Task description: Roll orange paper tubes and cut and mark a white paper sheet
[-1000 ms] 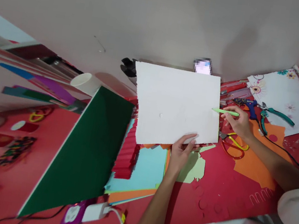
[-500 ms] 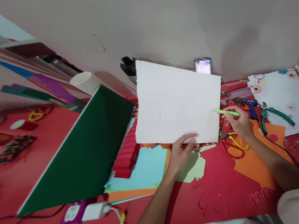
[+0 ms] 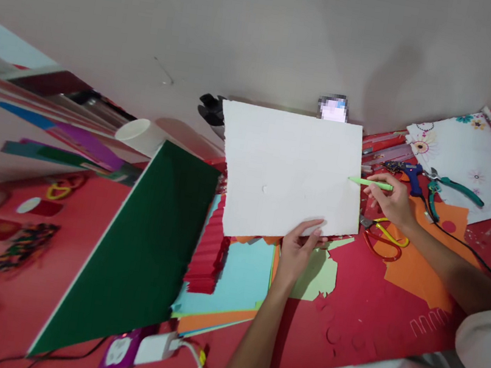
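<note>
Marking looks under way: the right hand (image 3: 389,200) pinches a green pen (image 3: 371,184), tip at the white sheet (image 3: 290,175)'s right edge. Left hand (image 3: 299,248) grips the near edge; steadiness matters next.

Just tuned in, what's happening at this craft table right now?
A person's left hand pinches the near edge of a white rectangular sheet of card and holds it up. The right hand holds a light green pen with its tip at the sheet's right edge. Yellow-handled scissors lie on the red table beneath that hand.
</note>
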Available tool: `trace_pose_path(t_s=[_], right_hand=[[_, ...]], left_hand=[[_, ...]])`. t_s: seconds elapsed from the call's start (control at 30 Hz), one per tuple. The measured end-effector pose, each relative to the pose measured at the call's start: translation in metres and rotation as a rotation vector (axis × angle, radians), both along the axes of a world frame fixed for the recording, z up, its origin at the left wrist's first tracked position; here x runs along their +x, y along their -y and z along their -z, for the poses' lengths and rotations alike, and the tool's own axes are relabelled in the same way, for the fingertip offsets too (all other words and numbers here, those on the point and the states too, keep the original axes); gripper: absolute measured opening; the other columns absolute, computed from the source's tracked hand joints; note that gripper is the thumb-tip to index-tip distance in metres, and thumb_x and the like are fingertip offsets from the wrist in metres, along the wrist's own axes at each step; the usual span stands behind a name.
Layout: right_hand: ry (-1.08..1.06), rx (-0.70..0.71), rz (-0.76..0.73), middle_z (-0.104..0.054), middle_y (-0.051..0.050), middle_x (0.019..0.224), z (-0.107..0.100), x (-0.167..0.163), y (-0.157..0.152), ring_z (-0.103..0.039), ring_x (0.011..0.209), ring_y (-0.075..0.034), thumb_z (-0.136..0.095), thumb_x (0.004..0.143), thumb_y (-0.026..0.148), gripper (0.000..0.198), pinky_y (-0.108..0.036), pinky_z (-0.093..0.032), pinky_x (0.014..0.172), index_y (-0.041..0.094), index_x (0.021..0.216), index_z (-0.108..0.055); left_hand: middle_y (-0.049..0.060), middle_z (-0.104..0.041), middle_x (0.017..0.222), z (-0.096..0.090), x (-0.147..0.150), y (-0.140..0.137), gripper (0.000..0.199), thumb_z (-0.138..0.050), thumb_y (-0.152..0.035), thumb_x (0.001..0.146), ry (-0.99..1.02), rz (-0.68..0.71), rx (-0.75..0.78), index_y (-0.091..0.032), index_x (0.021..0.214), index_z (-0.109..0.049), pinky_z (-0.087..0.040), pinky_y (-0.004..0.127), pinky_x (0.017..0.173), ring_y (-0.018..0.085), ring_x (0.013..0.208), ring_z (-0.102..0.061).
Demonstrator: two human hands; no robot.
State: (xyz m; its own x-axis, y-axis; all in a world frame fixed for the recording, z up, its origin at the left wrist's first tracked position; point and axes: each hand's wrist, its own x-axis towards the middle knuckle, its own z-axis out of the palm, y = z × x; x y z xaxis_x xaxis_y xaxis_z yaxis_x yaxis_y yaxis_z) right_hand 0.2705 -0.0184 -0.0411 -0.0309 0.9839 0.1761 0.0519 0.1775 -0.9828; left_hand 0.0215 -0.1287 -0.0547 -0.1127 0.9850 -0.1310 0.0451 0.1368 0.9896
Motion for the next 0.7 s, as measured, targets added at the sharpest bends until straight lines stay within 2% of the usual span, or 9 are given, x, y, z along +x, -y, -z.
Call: trace_pose_path(t_s=[0.47,0.6,0.7], right_hand=[[0.002,-0.026,-0.054,-0.073,-0.002,0.069,0.0,0.004,0.002,-0.062,0.051,-0.013,-0.076,0.083,0.036,0.018,-0.026,-0.054,0.048,0.02,0.091,-0.073],[-0.07,0.01,-0.034,-0.073,-0.002,0.07,-0.003,0.007,0.006,-0.061,0.05,-0.013,-0.076,0.085,0.037,0.018,-0.028,-0.053,0.048,0.02,0.092,-0.073],[-0.075,0.064,0.0,-0.073,-0.002,0.073,-0.01,0.013,0.011,-0.062,0.053,-0.013,-0.078,0.086,0.042,0.023,-0.029,-0.054,0.05,0.021,0.094,-0.073]], left_hand=[[0.011,-0.08,0.111,-0.002,0.001,0.0,0.051,-0.082,-0.06,0.085,0.012,0.002,0.006,-0.02,0.116,-0.08,-0.067,0.036,0.08,0.022,0.084,-0.079],[0.007,-0.079,0.093,-0.004,0.001,0.001,0.044,-0.08,-0.055,0.087,-0.015,0.007,0.014,-0.02,0.114,-0.08,-0.064,0.034,0.078,0.022,0.082,-0.078],[0.002,-0.074,0.078,-0.006,-0.001,0.004,0.027,-0.074,-0.043,0.09,-0.072,0.009,0.032,-0.022,0.106,-0.08,-0.056,0.028,0.07,0.018,0.073,-0.073]])
